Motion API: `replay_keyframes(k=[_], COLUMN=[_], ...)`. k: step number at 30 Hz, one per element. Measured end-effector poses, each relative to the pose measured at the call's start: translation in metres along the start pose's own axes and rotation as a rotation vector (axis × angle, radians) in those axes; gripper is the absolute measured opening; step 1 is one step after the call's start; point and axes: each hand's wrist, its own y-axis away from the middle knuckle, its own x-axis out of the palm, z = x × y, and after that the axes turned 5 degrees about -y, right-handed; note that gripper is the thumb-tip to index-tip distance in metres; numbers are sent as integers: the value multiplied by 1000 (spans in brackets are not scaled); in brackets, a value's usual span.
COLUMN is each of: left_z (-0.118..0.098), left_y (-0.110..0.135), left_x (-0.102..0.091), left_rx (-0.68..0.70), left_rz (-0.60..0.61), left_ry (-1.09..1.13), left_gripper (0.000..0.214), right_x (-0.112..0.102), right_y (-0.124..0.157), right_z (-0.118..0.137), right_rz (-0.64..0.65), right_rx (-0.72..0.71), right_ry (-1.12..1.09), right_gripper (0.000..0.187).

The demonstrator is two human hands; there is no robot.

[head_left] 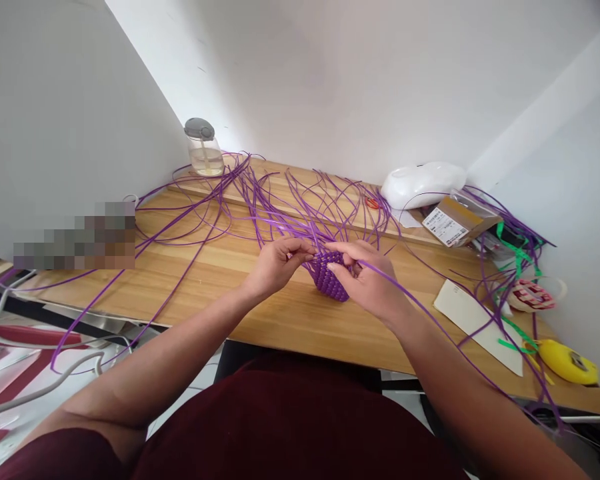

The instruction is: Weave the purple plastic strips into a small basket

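Note:
A small purple woven basket (330, 283) stands at the middle of the wooden desk, with many loose purple strands (275, 217) fanning out from its top toward the wall. At its upper left edge, my left hand (275, 267) pinches with thumb and forefinger; what exactly lies between those fingertips is too small to make out. On the right side of the weave, my right hand (367, 277) has its thumb on the front face and its fingers behind the rim. One long strand runs from beside my right hand down along my right forearm.
A lidded jug (205, 150) of liquid stands at the back left. Toward the back right lie a white glossy object (423, 185), orange-handled scissors (373, 203) and a labelled package (455, 220). Pale card (475, 327), a yellow tape measure (567, 362) and a red-white woven piece (531, 295) occupy the right.

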Motion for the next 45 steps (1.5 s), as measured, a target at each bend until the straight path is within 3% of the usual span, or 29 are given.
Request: replay_keyframes(k=[8, 13, 18, 26, 33, 37, 41, 43, 45], left_z=[-2, -1, 1, 1, -12, -5, 5, 8, 10], left_y=[-14, -13, -14, -13, -22, -20, -15, -14, -13], left_x=[-10, -7, -4, -3, -23, -27, -24, -22, -20], left_rx=[97, -52, -157, -155, -120, -125, -134, -139, -143], left_rz=[57, 36, 61, 99, 203, 165, 165, 187, 180], left_ry=[-69, -24, 53, 82, 83, 82, 116, 163, 208], left_gripper=[9, 8, 11, 11, 11, 13, 17, 16, 14], right_x=[7, 11, 8, 5, 3, 4, 6, 5, 4], right_y=[-20, -22, -28, -32, -45, -55, -62, -62, -61], right_z=[-10, -17, -20, -28, -14, -14, -19, -20, -21], right_rz=[39, 33, 109, 186, 293, 316, 388, 399, 375], right_rx=[35, 29, 64, 117, 130, 53, 54, 78, 101], right_ry=[11, -58, -105, -215, -272, -157, -175, -205, -202], right_gripper=[30, 30, 33, 26, 19, 13, 8, 12, 30])
